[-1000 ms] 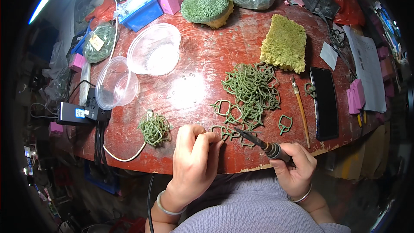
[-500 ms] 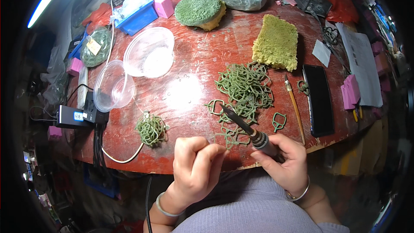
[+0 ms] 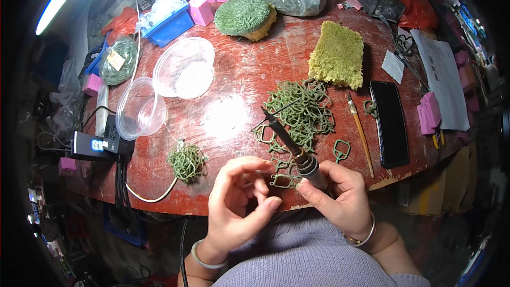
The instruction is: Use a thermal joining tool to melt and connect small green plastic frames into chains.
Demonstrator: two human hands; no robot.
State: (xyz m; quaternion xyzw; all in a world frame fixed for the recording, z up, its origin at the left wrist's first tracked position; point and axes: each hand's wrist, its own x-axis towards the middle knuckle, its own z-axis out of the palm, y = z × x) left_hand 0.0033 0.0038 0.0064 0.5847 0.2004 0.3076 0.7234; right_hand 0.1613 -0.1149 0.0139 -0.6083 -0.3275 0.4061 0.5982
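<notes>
My right hand (image 3: 344,194) is wrapped round a soldering iron (image 3: 286,138), its dark tip pointing up and away to the left. My left hand (image 3: 239,202) faces it with thumb and fingers apart, holding nothing that I can see. Between the two hands is a small green looped frame (image 3: 285,181) near the table's front edge; whether it rests or touches my right fingertips I cannot tell. Beyond the iron lies a tangled heap of similar green frames (image 3: 305,109), partly behind the tip. One loose green frame (image 3: 341,150) lies to its right.
A smaller green bundle (image 3: 186,162) lies at left, near clear plastic bowls (image 3: 139,109) and a black power box (image 3: 118,135). Yellow sponge (image 3: 337,56), brush (image 3: 361,138) and phone (image 3: 389,125) stand right. A green-topped round pad (image 3: 244,17) and blue bin (image 3: 169,25) are farther back.
My left hand has opened from a closed grip near a green frame. My right hand has moved slightly left with the soldering iron, its tip now higher and farther left.
</notes>
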